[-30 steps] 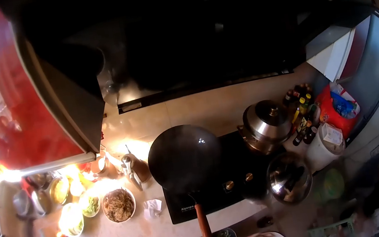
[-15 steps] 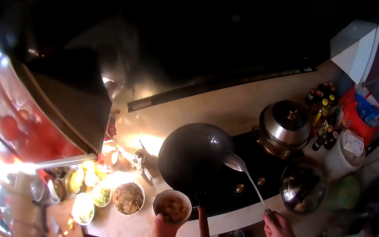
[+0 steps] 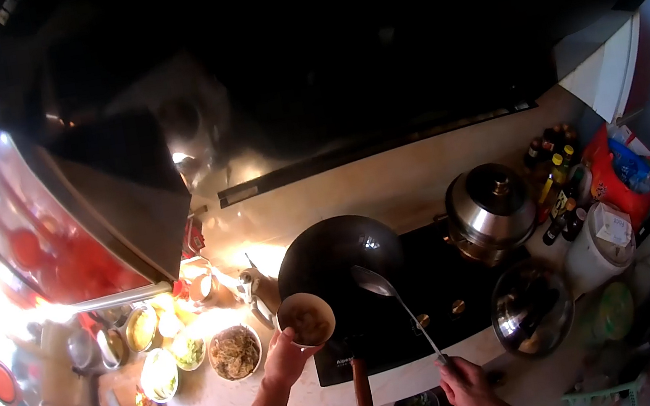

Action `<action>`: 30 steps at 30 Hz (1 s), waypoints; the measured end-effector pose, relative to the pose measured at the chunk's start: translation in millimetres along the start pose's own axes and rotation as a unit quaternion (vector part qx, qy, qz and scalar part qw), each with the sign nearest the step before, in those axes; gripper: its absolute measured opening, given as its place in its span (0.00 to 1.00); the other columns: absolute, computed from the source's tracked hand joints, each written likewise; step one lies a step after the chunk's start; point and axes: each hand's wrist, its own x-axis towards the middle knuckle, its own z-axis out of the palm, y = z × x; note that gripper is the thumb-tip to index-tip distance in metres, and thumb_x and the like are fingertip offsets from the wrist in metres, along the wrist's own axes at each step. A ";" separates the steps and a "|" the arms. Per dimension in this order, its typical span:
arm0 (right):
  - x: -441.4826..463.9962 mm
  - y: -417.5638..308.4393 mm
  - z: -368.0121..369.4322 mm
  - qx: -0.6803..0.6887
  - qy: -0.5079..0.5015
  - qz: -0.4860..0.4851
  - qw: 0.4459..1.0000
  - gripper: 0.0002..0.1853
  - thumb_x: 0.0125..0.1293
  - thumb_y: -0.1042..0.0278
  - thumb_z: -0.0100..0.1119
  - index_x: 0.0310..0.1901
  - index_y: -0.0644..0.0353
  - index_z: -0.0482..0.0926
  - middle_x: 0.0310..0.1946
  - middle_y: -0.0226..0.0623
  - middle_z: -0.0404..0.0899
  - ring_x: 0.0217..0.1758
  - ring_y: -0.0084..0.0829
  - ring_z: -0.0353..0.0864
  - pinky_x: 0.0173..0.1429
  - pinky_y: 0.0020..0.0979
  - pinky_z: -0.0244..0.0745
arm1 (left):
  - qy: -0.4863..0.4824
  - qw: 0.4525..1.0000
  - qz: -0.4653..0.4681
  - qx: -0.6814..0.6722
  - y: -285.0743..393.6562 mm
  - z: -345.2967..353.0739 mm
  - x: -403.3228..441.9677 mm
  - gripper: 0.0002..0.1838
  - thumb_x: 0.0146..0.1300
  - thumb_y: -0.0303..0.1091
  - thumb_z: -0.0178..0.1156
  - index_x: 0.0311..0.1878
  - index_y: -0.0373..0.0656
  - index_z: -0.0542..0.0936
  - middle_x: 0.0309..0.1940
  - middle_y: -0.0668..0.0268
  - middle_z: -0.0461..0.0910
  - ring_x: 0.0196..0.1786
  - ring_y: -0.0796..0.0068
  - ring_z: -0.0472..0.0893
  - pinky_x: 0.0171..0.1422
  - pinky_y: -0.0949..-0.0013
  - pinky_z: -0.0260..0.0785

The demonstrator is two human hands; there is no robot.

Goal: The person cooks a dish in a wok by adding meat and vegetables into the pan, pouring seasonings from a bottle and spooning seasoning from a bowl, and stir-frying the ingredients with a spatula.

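Observation:
My left hand (image 3: 286, 358) is closed on a white bowl (image 3: 330, 331) with brownish chunks of food in it. The bowl is tilted at the near left rim of a dark wok (image 3: 308, 257) on the stove. In my right hand (image 3: 469, 387) is the handle of a long metal ladle (image 3: 373, 282), its head over the wok. A brown wooden handle (image 3: 363, 392) points from the wok toward me. Left of the bowl stands another bowl of brown shredded food (image 3: 235, 353). The wok's bottom is too dark to make out.
A lidded steel pot (image 3: 491, 206) occupies the stove's right side, with a glass lid (image 3: 532, 308) in front of it. Sauce bottles (image 3: 556, 187) and a white bucket (image 3: 597, 258) stand farther right. Bowls of cut greens (image 3: 159, 375) and a cutting board (image 3: 131, 404) are at left.
My left hand has raised the bowl up and right to the wok's rim, tipping it more. My right hand has swung the ladle's head left over the wok. The view has shifted slightly.

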 end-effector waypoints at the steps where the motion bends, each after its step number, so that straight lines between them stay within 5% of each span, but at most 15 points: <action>1: -3.2 -3.7 2.8 0.011 -0.001 0.009 1.000 0.14 0.75 0.61 0.47 0.49 0.65 0.73 0.20 0.27 0.68 0.18 0.15 0.63 0.22 0.20 0.59 | 0.003 1.000 -0.003 -0.004 0.3 -1.5 0.1 0.39 0.60 0.49 0.61 0.71 0.44 0.58 0.67 0.60 0.64 0.69 0.56 0.65 0.68 0.43 0.61; 13: -2.4 2.0 14.0 0.009 0.034 0.032 0.999 0.15 0.75 0.63 0.46 0.51 0.66 0.72 0.19 0.27 0.67 0.16 0.16 0.62 0.21 0.20 0.58 | -0.006 1.000 0.000 0.005 5.6 -27.6 -2.9 0.44 0.55 0.54 0.66 0.70 0.42 0.59 0.66 0.60 0.66 0.68 0.57 0.67 0.68 0.45 0.63; 15: -1.3 4.1 13.6 -0.001 0.032 0.036 0.999 0.15 0.75 0.63 0.46 0.51 0.66 0.72 0.19 0.27 0.67 0.16 0.16 0.62 0.21 0.20 0.58 | -0.031 0.999 0.010 -0.010 4.3 -34.4 -0.3 0.35 0.63 0.47 0.59 0.69 0.46 0.60 0.64 0.59 0.66 0.67 0.55 0.67 0.64 0.46 0.67; 18: 1.5 9.0 14.7 0.004 0.029 0.028 0.999 0.14 0.75 0.62 0.46 0.51 0.66 0.72 0.18 0.27 0.66 0.16 0.16 0.62 0.21 0.20 0.58 | -0.024 1.000 0.013 0.006 4.8 -35.2 2.5 0.34 0.64 0.46 0.59 0.69 0.45 0.60 0.64 0.59 0.66 0.66 0.56 0.68 0.63 0.47 0.68; 30: 15.8 -9.9 27.1 -0.034 -0.065 0.068 0.995 0.14 0.75 0.63 0.45 0.51 0.64 0.70 0.23 0.31 0.70 0.21 0.17 0.64 0.25 0.22 0.62 | -0.043 0.998 0.011 0.043 15.4 -24.3 17.3 0.37 0.62 0.48 0.62 0.70 0.47 0.58 0.66 0.61 0.65 0.67 0.60 0.68 0.65 0.49 0.68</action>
